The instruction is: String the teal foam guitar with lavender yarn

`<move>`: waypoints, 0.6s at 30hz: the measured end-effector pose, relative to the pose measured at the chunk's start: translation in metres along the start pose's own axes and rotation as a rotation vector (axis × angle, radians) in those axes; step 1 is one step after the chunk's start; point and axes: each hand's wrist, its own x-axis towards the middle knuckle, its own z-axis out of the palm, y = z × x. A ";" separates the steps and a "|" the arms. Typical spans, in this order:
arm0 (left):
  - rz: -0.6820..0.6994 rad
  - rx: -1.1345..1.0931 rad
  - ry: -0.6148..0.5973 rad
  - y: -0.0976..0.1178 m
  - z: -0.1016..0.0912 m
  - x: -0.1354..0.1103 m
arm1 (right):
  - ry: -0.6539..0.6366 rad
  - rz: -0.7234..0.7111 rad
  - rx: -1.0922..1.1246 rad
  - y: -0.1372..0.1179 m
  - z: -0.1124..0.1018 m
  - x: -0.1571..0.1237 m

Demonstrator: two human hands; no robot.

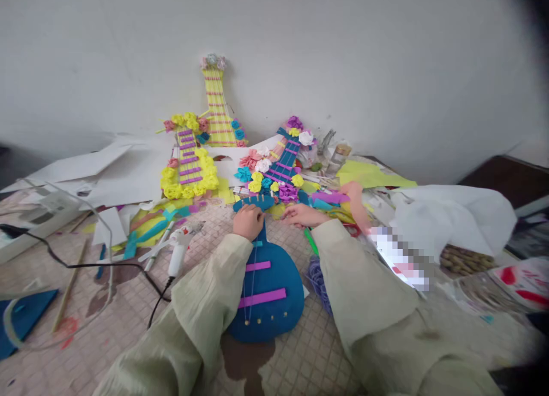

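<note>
Stringing appears the current step: blue guitar (281,264) lies on the table (103,339), left hand (249,220) curled over its neck (263,234), right hand (305,216) loosely bent alongside, any grip indeterminable; next winding likely requires tension.

Blue guitar cutout (283,264), purple-banded, lying flat, strung (partly)

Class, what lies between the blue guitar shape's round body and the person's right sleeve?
In the head view, a bundle of purple yarn, a green stick and a white scrap lie between the blue guitar shape and the right sleeve.
</note>
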 end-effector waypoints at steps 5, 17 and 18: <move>0.028 0.032 -0.004 0.001 0.003 0.001 | 0.063 0.066 -0.120 0.000 -0.023 -0.059; 0.051 0.068 -0.030 0.000 0.002 0.000 | 0.586 0.059 -0.252 0.026 -0.030 -0.182; 0.053 0.071 -0.033 0.000 0.002 0.000 | 0.653 0.040 -0.302 0.024 -0.030 -0.188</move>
